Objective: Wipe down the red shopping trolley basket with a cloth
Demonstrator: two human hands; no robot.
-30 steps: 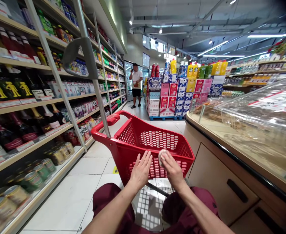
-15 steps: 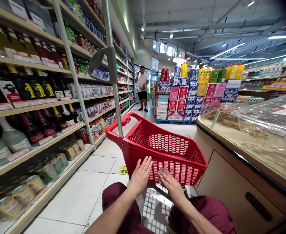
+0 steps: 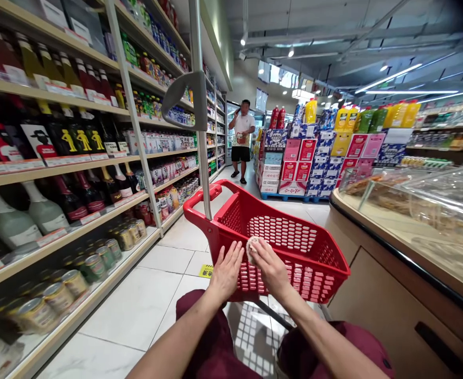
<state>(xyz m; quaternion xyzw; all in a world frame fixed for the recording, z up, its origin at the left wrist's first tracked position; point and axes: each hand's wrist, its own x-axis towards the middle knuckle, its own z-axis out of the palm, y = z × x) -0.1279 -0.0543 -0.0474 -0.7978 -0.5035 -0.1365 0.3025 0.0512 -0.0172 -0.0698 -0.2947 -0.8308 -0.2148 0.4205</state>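
Observation:
Right in front of me stands a red plastic shopping cart [image 3: 326, 263] with perforated sides and a grey upright pole [image 3: 203, 173]. My left hand [image 3: 228, 268] lies flat with fingers stretched against the cart's near side wall. In my right hand [image 3: 269, 263] is a whitish cloth [image 3: 252, 249], pressed under the fingers against the upper part of the same wall, close to the rim. Much of the cloth is hidden by my fingers. The basket's visible inside holds nothing.
Shelves of bottles and cans [image 3: 77, 231] run along the left. A glass-sided food counter [image 3: 353, 226] borders the right. Farther ahead are stacked drink boxes [image 3: 298, 163] and a standing person [image 3: 241, 137]. A yellow floor sticker [image 3: 206, 270] lies beside the cart.
My right hand has moved up the cart's side with the cloth, from the lower holes to near the rim. My left hand stays on the wall. The view has shifted slightly left.

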